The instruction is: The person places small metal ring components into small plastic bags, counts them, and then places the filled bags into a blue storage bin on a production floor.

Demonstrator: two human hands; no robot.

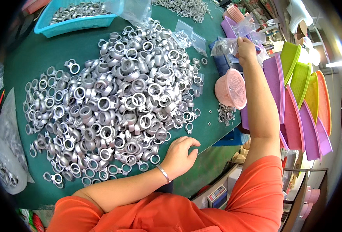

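Observation:
A big heap of silver-grey metal ring clamps [113,104] covers the green table [20,50]. My left hand [178,158] rests at the table's near edge beside the heap, its fingers loosely bent, the thumb apart, and nothing seen in it. At the far right my right hand [246,51] is stretched out, its fingers closed on a clear plastic bag [224,47]. Below that hand a pink plastic basket [233,91] stands at the table's right edge, with a small pile of metal parts [226,114] in front of it.
A blue basket [76,24] of rings stands at the back left, another pile of rings [186,7] at the back. Small clear bags [183,34] lie beyond the heap. Stacked coloured baskets [294,104] rise beyond my right arm. A filled plastic bag [8,166] sits far left.

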